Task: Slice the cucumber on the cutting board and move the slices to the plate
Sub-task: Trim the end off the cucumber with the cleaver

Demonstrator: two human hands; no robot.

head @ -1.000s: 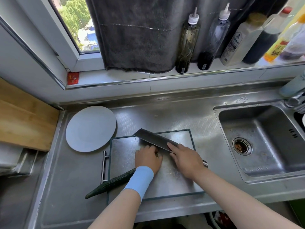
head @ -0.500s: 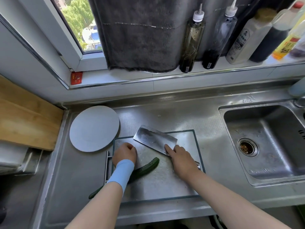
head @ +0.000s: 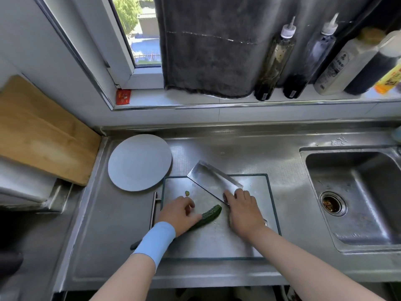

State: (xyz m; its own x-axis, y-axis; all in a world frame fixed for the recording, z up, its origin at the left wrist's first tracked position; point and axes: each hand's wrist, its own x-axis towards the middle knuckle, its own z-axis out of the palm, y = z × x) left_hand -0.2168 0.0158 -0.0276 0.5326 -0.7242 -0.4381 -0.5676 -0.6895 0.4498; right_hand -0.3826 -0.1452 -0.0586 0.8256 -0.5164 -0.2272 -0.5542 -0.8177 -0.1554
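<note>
1. While the cucumber (head: 208,215) lies diagonally on the cutting board (head: 217,244), its far end poking past the board's left edge over the tabletop (head: 104,235), slicing looks barely begun. One small green piece (head: 187,193) sits on the board, and no slices are on the plate (head: 140,162) yet.
2. The left hand (head: 180,213) is curled over the cucumber's mid-part, holding it down. The right hand (head: 243,216) grips the cleaver (head: 213,181) at the handle w/ index finger on the blade. The blade is lifted & tilted, apart from the cucumber.
3. Next move, prob.: bring the blade down near the cut end w/ left fingertips tucked back, repeat, then carry the slices to the plate by the board's far-left corner.
4. Vs. 0.5 s ago: the left hand was up at that corner, off the cucumber. Now it's back on it, & the green piece shows.
</note>
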